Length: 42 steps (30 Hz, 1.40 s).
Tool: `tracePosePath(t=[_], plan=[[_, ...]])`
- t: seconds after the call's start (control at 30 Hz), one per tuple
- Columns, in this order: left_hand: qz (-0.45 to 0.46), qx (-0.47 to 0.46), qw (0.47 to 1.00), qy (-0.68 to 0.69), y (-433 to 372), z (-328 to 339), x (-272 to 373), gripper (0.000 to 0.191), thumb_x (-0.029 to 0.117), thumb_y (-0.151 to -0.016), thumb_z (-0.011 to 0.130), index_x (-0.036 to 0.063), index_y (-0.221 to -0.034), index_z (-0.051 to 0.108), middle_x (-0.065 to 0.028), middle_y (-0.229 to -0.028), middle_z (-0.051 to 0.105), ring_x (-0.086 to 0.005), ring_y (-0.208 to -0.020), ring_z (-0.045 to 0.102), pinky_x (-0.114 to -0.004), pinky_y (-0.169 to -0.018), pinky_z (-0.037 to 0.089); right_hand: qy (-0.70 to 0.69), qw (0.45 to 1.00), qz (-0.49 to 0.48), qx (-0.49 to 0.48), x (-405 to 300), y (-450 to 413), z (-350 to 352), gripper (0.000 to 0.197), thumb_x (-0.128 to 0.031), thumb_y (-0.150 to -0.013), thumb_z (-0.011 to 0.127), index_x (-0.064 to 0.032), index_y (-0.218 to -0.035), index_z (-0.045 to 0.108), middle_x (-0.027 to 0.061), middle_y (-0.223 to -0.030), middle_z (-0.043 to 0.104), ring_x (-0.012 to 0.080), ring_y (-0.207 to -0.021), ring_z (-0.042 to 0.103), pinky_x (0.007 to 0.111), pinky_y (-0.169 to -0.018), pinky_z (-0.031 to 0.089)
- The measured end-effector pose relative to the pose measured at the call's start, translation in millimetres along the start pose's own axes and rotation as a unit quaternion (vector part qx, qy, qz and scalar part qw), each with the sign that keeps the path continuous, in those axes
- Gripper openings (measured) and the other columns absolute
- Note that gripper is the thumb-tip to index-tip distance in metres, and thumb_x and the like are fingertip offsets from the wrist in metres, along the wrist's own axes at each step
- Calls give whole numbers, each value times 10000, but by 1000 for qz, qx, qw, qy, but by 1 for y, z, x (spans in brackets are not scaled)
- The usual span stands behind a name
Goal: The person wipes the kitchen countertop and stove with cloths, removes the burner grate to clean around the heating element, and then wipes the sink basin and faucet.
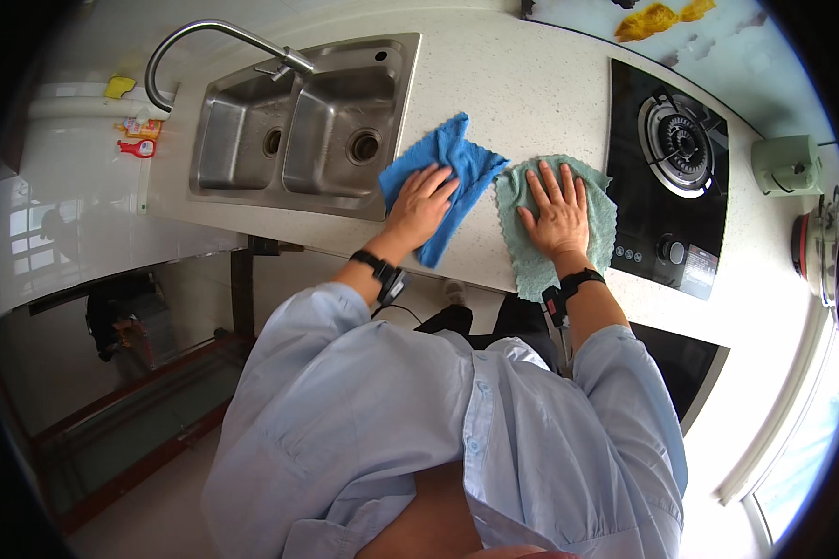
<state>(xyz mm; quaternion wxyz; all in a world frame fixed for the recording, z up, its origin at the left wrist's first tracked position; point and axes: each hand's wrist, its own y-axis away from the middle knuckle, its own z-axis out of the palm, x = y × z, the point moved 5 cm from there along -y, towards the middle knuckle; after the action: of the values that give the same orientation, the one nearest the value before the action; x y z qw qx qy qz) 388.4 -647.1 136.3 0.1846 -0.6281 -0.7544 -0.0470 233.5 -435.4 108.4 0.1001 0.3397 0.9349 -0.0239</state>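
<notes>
On the speckled white countertop (493,84), a blue cloth (454,157) lies bunched and folded just right of the double sink. My left hand (421,206) rests on it, palm down, with the fingers slightly bent. A green cloth with a scalloped edge (528,248) is spread beside it, its lower end reaching the counter's front edge. Flat on this cloth lies my right hand (558,213), fingers spread. The two cloths meet or nearly meet between my hands. Each wrist wears a black strap with a small device.
A steel double sink (342,126) with a curved faucet (217,26) is at left. At right are a black gas hob (629,202), a green appliance (786,165) and a pot (821,248). Bottles (138,148) and a yellow sponge (119,86) are at far left.
</notes>
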Motion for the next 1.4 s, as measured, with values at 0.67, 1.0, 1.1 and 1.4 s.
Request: tracePosePath(t=[0.67, 1.0, 1.1, 1.4], plan=[[-116, -69, 977, -163, 31, 27, 2, 935, 610, -934, 605, 19, -1595, 308, -320, -1658, 199, -484, -1543, 172, -610, -1238, 104, -25, 1000, -3, -6, 0, -2, -2, 684, -499, -952, 587, -265, -1573, 423, 12, -1679, 309, 321, -1567, 207, 504, -1287, 145], [-85, -94, 983, -136, 38, 24, 29, 855, 565, -902, 662, 109, -1573, 394, -232, -1672, 241, -473, -1545, 168, -684, -1205, 108, -33, 999, 8, 11, 1, 2, -2, 681, -499, -957, 595, -269, -1575, 422, 1, -1678, 312, 293, -1567, 214, 491, -1286, 148], [-124, -60, 980, -142, -9, 32, 12, 772, 552, -918, 644, 174, -1559, 438, -152, -1684, 270, -432, -1552, 186, -692, -1204, 112, -43, 998, 1, 37, 0, 1, -3, 661, -480, -947, 624, -259, -1549, 465, 9, -1658, 358, 297, -1558, 238, 495, -1275, 166], [39, -123, 988, -85, 42, 26, 38, 768, 524, -900, 670, 150, -1542, 475, -118, -1680, 296, -379, -1565, 192, -635, -1241, 98, -50, 998, 24, 13, -17, 83, 10, 736, -530, -917, 634, -217, -1558, 450, 47, -1667, 332, 336, -1551, 246, 548, -1256, 189]])
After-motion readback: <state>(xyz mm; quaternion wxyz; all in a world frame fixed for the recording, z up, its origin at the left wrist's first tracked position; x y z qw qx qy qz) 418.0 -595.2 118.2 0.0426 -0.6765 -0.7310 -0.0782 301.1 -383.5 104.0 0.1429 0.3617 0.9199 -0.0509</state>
